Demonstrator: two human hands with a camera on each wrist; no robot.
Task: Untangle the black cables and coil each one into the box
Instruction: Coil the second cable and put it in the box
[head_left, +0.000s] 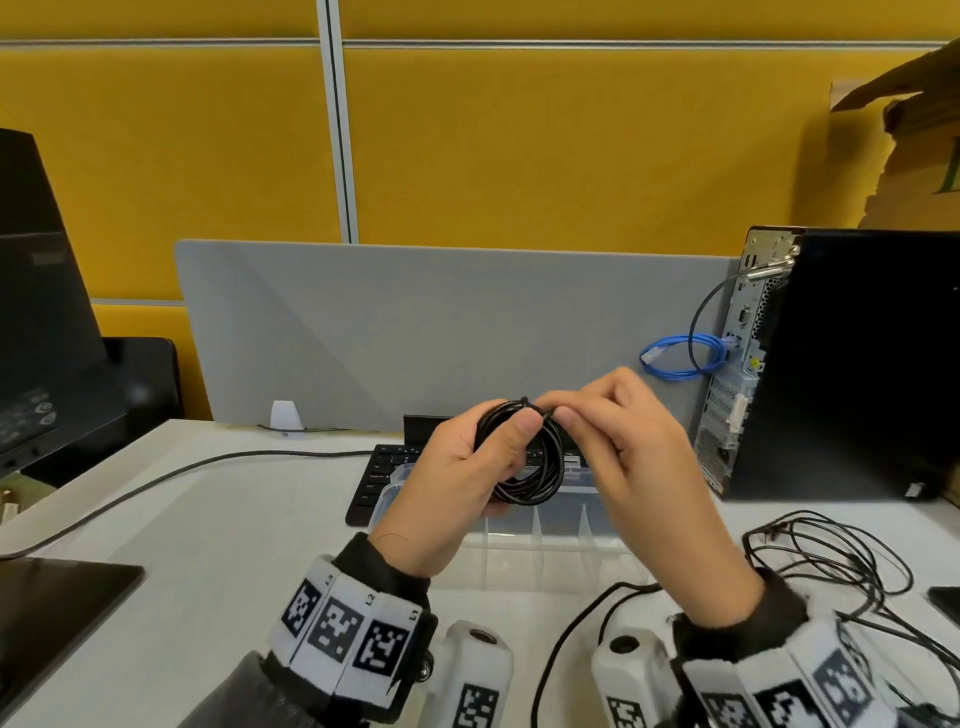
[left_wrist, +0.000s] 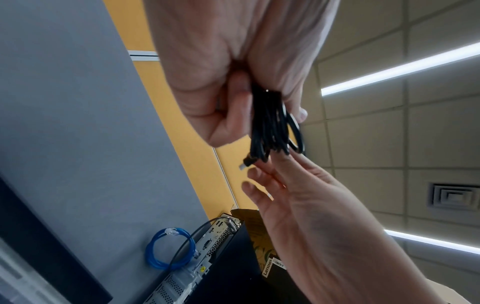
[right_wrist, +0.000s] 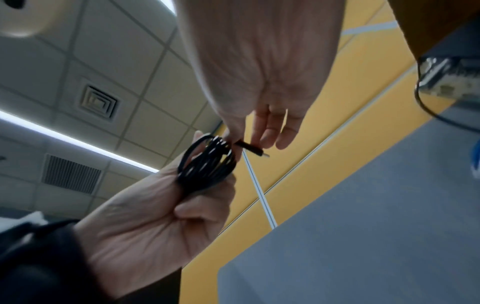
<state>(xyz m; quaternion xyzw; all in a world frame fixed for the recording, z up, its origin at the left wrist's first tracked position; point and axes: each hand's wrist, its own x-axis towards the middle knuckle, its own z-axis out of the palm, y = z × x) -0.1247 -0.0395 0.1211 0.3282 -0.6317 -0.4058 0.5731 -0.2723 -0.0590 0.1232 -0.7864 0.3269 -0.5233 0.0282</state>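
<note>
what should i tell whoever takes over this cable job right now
Left hand grips a coiled black cable above the clear box.
Right hand pinches that cable's plug end at the top of the coil.
Done: this one cable is wound.
Left: tuck the end, lay the coil in the box, then untangle and coil the loose black cables on the desk at right.

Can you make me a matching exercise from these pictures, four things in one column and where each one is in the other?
Things:
1. coil
2. blue cable
3. loose cables
4. box

Places:
A. on the desk, at right
B. beside the computer's back
C. gripped in the left hand
D. on the desk, below both hands

Pairs: 1-C, 2-B, 3-A, 4-D
</note>
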